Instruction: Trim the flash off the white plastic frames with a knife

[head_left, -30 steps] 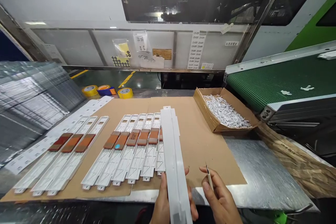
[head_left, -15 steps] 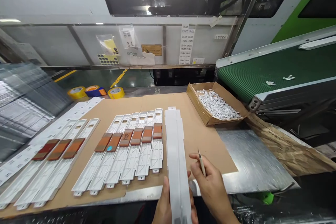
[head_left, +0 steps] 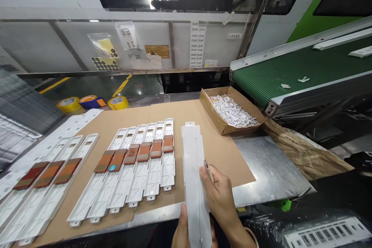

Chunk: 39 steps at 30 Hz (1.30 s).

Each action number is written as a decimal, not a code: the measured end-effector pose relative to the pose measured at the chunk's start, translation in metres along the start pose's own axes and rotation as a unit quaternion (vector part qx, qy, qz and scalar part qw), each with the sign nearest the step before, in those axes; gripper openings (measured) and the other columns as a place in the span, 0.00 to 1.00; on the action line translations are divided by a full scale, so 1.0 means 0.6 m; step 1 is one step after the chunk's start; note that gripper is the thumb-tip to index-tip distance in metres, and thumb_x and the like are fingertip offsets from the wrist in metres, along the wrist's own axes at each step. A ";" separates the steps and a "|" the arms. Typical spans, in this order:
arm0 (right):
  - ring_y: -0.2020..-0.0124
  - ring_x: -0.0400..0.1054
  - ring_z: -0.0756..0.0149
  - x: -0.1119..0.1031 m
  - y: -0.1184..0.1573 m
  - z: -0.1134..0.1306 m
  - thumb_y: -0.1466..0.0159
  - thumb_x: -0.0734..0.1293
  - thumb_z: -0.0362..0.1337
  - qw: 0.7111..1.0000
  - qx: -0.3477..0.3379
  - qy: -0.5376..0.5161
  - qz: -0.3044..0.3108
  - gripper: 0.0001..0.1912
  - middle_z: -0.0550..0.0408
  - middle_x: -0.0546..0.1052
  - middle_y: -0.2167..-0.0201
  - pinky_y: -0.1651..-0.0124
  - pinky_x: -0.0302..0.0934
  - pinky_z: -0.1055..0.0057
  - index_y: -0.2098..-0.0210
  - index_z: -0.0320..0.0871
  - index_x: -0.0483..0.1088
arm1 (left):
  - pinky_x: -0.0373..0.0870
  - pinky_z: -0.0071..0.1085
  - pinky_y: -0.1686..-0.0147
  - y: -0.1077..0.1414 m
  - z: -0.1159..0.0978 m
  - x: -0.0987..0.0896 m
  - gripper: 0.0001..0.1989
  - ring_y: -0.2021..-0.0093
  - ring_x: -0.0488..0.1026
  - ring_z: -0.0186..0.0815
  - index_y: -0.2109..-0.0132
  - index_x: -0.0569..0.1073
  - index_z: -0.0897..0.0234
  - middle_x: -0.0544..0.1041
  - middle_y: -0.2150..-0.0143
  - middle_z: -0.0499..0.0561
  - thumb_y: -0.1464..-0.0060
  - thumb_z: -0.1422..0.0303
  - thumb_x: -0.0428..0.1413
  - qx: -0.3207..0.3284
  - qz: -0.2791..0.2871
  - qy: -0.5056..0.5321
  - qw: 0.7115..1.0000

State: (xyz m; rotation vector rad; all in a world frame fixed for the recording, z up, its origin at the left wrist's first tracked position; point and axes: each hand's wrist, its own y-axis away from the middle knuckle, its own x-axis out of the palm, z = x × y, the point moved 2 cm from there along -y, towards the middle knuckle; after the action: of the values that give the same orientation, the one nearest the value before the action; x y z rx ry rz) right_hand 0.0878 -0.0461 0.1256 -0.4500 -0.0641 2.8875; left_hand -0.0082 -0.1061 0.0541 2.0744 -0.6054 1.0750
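Note:
My left hand (head_left: 181, 228) is closed around the lower end of a long white plastic strip (head_left: 192, 178), thumb on its left edge. The strip stands tilted away from me, smooth face toward me. In my right hand (head_left: 218, 195) is a slim pen-like tool (head_left: 208, 171) with a pale handle and a metal tip; its exact kind is unclear. The right fingers and tool are at the strip's right edge, about halfway up. Left of it, several ribbed white strips (head_left: 151, 186) lie side by side on cardboard, with orange-brown blocks (head_left: 144, 152) across them.
A cardboard box (head_left: 229, 127) of small white pieces stands at the back right, beside a green conveyor belt (head_left: 261, 81) carrying white parts. Rolls of tape (head_left: 117, 103) sit at the back left. More strips (head_left: 43, 213) with blocks lie at the left. The metal table edge (head_left: 158, 217) runs in front.
My right hand has moved left and up against the strip's right edge, bringing the tool to it. The view has turned slightly right. Another white part shows on the conveyor.

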 end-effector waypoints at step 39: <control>0.67 0.66 0.62 0.013 0.004 0.020 0.43 0.66 0.43 0.969 0.138 -0.189 0.073 0.10 0.56 0.72 0.72 0.64 0.61 0.70 0.67 0.43 0.66 | 0.62 0.30 0.77 0.009 -0.002 -0.004 0.45 0.81 0.69 0.37 0.72 0.76 0.77 0.73 0.81 0.60 0.58 0.33 0.42 0.002 -0.043 0.015 0.999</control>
State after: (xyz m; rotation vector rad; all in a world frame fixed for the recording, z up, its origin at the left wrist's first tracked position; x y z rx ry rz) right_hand 0.0762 -0.0467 0.1345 0.1546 0.3198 3.0183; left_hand -0.0140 -0.1086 0.0546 2.0648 -0.4949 1.0563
